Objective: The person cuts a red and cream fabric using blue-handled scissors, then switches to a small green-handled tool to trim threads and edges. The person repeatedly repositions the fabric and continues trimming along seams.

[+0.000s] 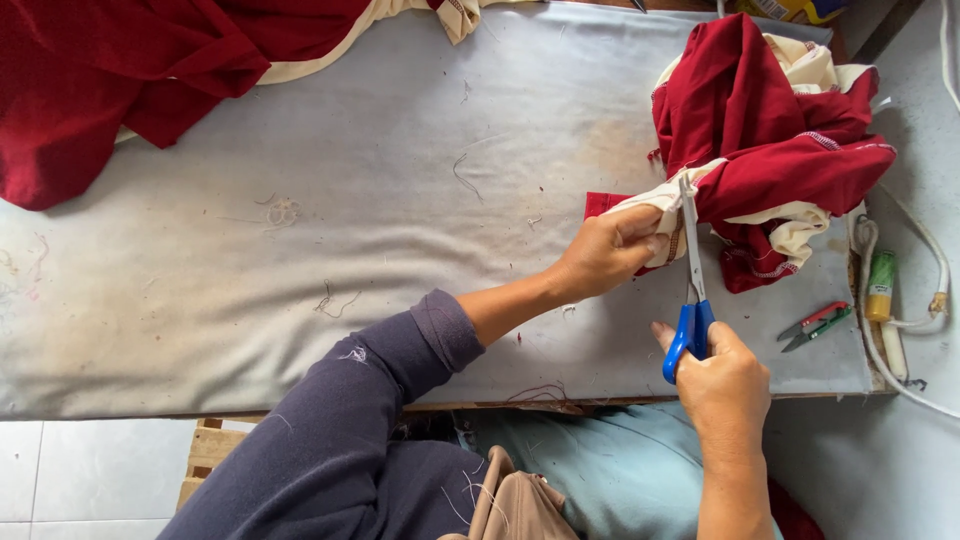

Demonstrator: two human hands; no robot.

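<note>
Now right hand [728, 375] scissors [692, 290], left hand [605, 250] cloth [770, 150].

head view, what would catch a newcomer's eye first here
The crumpled red and cream garment at the right of the grey padded table stands out first. At its lower edge the left hand pinches a cream hem, while the right hand holds blue-handled scissors with blades pointing up into the cloth. A second red heap fills the top left corner.

grey padded table [300, 250], white tiled floor [60, 470]
</note>
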